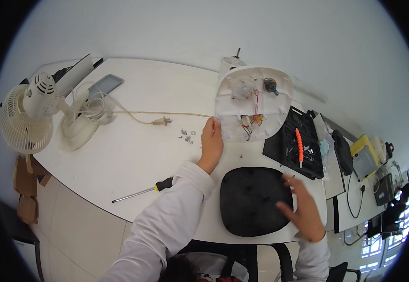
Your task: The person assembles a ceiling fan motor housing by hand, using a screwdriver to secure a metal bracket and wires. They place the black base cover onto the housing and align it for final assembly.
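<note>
My left hand [211, 144] grips the lower left rim of a white plastic fan base [230, 105], tipped up so its hollow underside shows. Inside the base are red wires, a dark round part [270, 86] and a few small components. A black rounded base plate [256, 202] lies flat on the table in front of me. At its right edge is my right hand [303, 207], slightly blurred, with thumb and fingers apart and nothing held. Small screws and washers [188, 136] lie left of my left hand. A screwdriver [141, 190] rests beside my left forearm.
A white fan [40, 103] lies on its side at the far left, near a grey tray [107, 85]. A pale cord runs to a plug [161, 121]. On the right sits an open black tool case [291, 141] with an orange flexible shaft [300, 146]. Beyond it stands a yellow-grey case [364, 160].
</note>
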`<state>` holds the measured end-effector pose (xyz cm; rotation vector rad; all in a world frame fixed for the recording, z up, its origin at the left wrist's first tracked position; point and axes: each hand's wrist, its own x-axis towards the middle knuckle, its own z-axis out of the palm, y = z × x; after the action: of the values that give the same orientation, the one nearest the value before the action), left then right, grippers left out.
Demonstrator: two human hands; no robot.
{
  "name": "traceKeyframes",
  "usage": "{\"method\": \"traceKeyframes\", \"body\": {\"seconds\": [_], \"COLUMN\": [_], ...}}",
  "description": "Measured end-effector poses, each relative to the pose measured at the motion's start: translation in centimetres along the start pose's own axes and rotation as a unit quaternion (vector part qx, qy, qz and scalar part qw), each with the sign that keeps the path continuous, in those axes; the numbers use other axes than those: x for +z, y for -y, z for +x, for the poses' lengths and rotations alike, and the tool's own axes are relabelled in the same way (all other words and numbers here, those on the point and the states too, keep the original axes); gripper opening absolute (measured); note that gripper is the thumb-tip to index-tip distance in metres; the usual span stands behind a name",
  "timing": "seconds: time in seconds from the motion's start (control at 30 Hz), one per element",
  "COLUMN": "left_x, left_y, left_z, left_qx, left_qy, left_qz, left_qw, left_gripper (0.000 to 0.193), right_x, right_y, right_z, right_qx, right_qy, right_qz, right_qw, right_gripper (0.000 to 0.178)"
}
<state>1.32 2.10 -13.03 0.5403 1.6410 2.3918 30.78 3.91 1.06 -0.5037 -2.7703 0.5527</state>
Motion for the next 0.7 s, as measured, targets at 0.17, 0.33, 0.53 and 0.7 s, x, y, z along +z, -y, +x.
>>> {"method": "traceKeyframes", "body": {"seconds": [0.17, 0.33, 0.53, 0.7], "left_x": [0.5, 1.1, 0.5, 1.0], "left_y": [-1.2, -1.3, -2.2, -5.6], "left_z": [-0.8, -0.8, -0.5, -1.5], "left_qx": [0.003, -0.004, -0.049, -0.117], "left_qy": [0.029, 0.029, 0.038, 0.103], "left_qz": [0.035, -0.006, -0.062, -0.215], "left_qw": [0.999, 1.000, 0.996, 0.964], "left_gripper": [0.027, 0.029, 0.035, 0.041], "right_x": [0.4, 2.1, 2.9, 3.2], "right_y": [-8.3, -12.0, -10.7, -13.9], "right_z": [6.5, 13.3, 17.7, 18.7], "right_qx": [0.143, 0.173, 0.228, 0.225], "right_qy": [-0.021, -0.041, -0.020, -0.073], "right_qz": [0.218, 0.266, 0.451, 0.486], "right_qw": [0.965, 0.947, 0.862, 0.841], "right_gripper": [0.090, 0.082, 0.046, 0.039]}}
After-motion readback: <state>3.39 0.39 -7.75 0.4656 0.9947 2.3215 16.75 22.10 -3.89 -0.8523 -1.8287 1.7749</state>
